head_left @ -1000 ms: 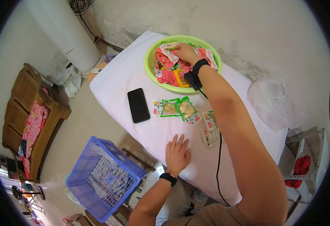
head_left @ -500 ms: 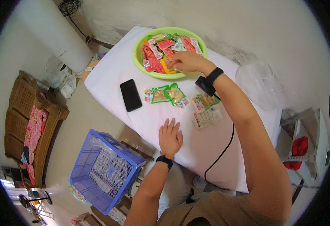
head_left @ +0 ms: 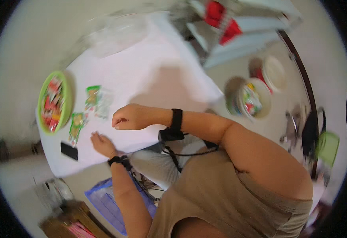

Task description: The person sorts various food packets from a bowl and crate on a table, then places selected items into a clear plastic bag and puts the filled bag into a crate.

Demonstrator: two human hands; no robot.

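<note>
Head view, somewhat blurred: a green-edged packet (head_left: 76,126) lies on the white-covered worktop (head_left: 153,47) just beyond the left hand's fingertips. A second green-trimmed packet (head_left: 92,96) and a pale packet (head_left: 103,104) lie side by side farther from the worktop's near edge, loose and flat, which probably keeps them within easy reach. The left hand (head_left: 103,145) is open near that edge, fingers extended and holding nothing visible, perhaps placed there as a support. The right hand (head_left: 131,117) is curled closed above the worktop, to the right of the packets; blur makes it impossible to tell whether something small is inside. Left of the packets, a lime-green basin (head_left: 66,97) contains a heap of mostly red packets (head_left: 52,105), its raised wall presumably keeping them together. The black phone (head_left: 69,150) lies apart, near the edge. Beyond are a clear plastic bag (head_left: 120,35) and, below the worktop, a purple crate (head_left: 106,202)
</note>
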